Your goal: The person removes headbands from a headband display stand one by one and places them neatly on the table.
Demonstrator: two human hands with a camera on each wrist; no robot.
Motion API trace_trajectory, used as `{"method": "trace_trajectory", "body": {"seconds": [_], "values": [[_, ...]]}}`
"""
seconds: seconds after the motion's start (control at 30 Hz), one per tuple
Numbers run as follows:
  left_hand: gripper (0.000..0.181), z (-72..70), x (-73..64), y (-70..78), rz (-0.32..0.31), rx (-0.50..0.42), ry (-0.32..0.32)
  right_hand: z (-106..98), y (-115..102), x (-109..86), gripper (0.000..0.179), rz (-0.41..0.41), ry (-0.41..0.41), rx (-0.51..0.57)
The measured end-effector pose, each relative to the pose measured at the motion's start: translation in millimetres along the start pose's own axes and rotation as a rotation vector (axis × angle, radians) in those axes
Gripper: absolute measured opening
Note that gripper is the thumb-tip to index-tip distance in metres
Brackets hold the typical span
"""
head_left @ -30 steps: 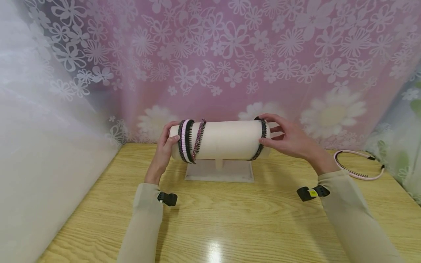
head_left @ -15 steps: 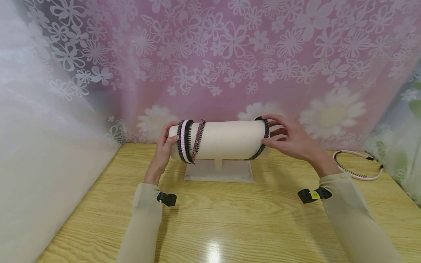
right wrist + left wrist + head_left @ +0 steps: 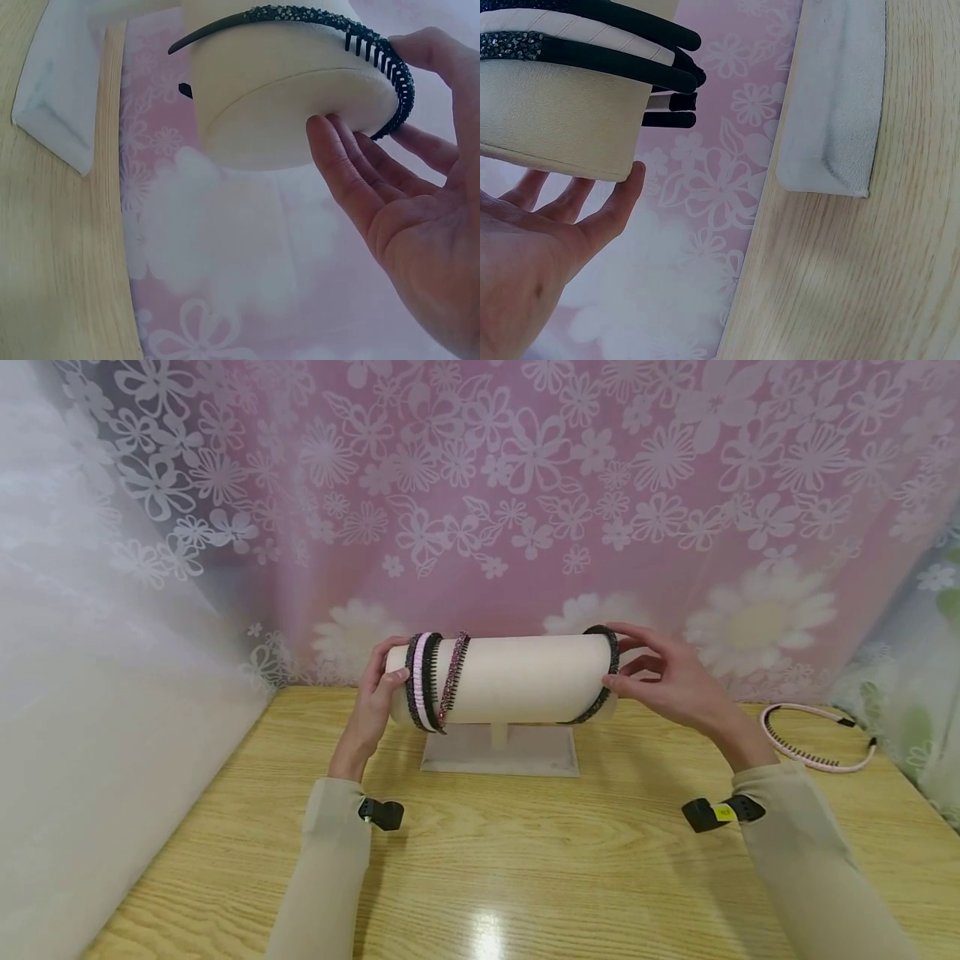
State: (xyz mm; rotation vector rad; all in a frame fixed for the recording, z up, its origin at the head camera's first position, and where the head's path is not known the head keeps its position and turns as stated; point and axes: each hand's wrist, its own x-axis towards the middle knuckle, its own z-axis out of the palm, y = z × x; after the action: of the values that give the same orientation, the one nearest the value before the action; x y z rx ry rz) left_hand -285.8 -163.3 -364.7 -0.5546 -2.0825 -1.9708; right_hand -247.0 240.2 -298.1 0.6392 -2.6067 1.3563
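Note:
A cream padded roll on a stand [image 3: 532,681] lies crosswise ahead of me. My left hand [image 3: 367,706] grips its left end, thumb in front; in the left wrist view the fingers [image 3: 611,214] touch the end face. Beside the thumb sit a dark glittery headband [image 3: 412,693], a pale pink pleated headband [image 3: 420,681] and a black toothed headband [image 3: 431,681]. A pink glittery headband [image 3: 453,677] leans next to them. At the right end, my right hand [image 3: 671,685] pinches a black sparkly toothed headband [image 3: 315,15], partly off the roll. Other right fingertips [image 3: 319,124] touch the end face.
The stand's pale base [image 3: 498,756] rests on a wooden table [image 3: 480,860]. A light pink toothed headband [image 3: 821,766] lies at the table's right. A pink flowered curtain [image 3: 480,527] hangs behind, and a whitish sheet [image 3: 112,693] borders the left.
My right hand has moved slightly right, drawing the upper part of the black sparkly headband to the roll's right edge. The left hand has stayed in place.

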Motion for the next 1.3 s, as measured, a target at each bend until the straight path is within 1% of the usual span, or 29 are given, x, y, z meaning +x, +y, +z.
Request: {"method": "trace_trajectory", "body": {"seconds": [0.3,0.43,0.67,0.77,0.9,0.97,1.1,1.2,1.3], "values": [[0.052,-0.4,-0.2,-0.1,0.011,0.012,-0.006,0.4,2.3,-3.1,0.069,0.009,0.015,0.103],[0.052,-0.3,0.1,-0.6,0.018,0.011,-0.004,0.0,2.0,-4.1,0.068,0.012,0.008,0.171],[0.052,-0.3,0.1,-1.2,0.021,0.016,-0.002,-0.9,2.7,-5.3,0.068,0.045,0.025,0.26],[0.052,-0.4,0.1,-1.5,0.022,0.013,-0.004,-1.0,3.8,-5.8,0.068,0.039,0.025,0.333],[0.052,-0.7,0.4,-2.3,0.022,0.009,-0.004,-0.8,5.6,-6.7,0.066,0.022,0.019,0.461],[0.052,-0.7,0.4,-2.5,0.02,0.01,-0.004,-0.7,6.3,-7.0,0.066,0.022,0.019,0.501],[0.052,-0.5,0.3,-2.3,0.019,0.015,-0.001,-0.7,6.8,-7.6,0.065,0.051,0.026,0.528],[0.053,0.1,0.4,-1.9,0.023,0.014,0.001,-0.9,7.2,-8.1,0.062,0.087,0.032,0.545],[0.053,0.9,0.2,-1.2,0.023,0.011,0.002,-1.1,7.4,-9.0,0.058,0.105,0.032,0.571]]}}
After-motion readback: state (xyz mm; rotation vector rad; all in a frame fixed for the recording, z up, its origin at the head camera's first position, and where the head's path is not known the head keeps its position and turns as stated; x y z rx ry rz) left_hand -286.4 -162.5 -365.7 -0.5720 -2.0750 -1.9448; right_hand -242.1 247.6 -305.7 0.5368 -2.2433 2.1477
